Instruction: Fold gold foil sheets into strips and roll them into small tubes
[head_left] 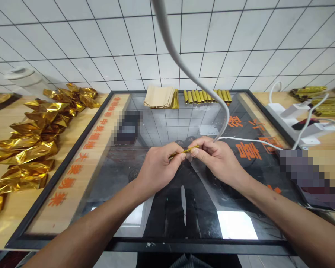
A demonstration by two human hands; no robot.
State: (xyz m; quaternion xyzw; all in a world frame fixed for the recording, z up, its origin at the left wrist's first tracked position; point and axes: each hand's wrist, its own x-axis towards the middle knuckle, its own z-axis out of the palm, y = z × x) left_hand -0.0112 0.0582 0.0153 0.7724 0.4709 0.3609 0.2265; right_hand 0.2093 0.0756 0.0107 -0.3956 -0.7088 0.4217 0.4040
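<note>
Here, the left hand (158, 164) and right hand (216, 158) both pinch a thin gold piece (187, 150) between thumb and fingers, holding it over the black-framed glass panel (181, 246); near the tiled wall (114, 41), a row of gold rolls (198, 97) lies just beside a stack of brown paper (159, 97)

Left hand (161, 162), right hand (218, 158) in pinch

Your view is bright and mostly even, though white glare patches (237, 225) shine on the glass panel (162, 128) and hard highlights streak the gold foil pieces (30, 150). You get wide-angle stretching toward the edges, and pixelated blocks (127, 128) obscure two areas.
</note>
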